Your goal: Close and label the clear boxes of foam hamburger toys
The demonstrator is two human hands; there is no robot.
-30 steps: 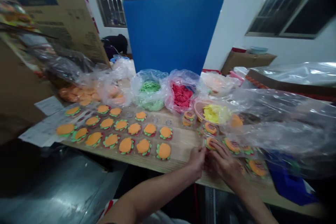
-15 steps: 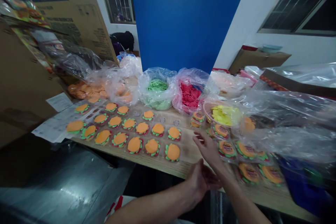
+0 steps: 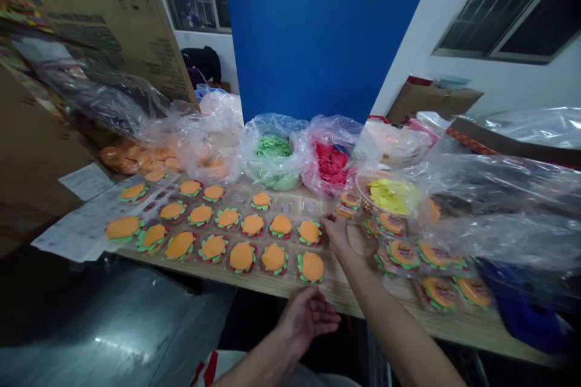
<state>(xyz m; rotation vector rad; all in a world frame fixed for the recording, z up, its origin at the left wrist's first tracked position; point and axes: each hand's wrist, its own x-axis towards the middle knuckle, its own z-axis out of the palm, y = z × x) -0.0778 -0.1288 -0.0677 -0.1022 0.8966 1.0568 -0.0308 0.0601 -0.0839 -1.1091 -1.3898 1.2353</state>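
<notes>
My right hand (image 3: 336, 233) reaches over the table, its fingers bent and closed at the right edge of a clear plastic tray (image 3: 310, 245) with a toy burger (image 3: 309, 231) in it. My left hand (image 3: 309, 316) is off the table's front edge, palm turned inward, fingers apart and slightly curved, with nothing in it. Just above it lies another toy burger (image 3: 312, 267), orange bun over green and red layers. More of these burgers stand in clear trays in rows to the left.
Along the back are plastic bags of green pieces (image 3: 274, 146), red pieces (image 3: 333, 164) and orange buns (image 3: 140, 156). A basket (image 3: 363, 184) holds yellow pieces. Labelled burger packs (image 3: 402, 252) stand at the right. Behind rises a blue board (image 3: 327, 48); papers (image 3: 77, 217) lie left.
My right hand has moved left to the end of the burger rows, and its fingers have closed. My left hand has moved left and down, and has opened. The view has shifted slightly.
</notes>
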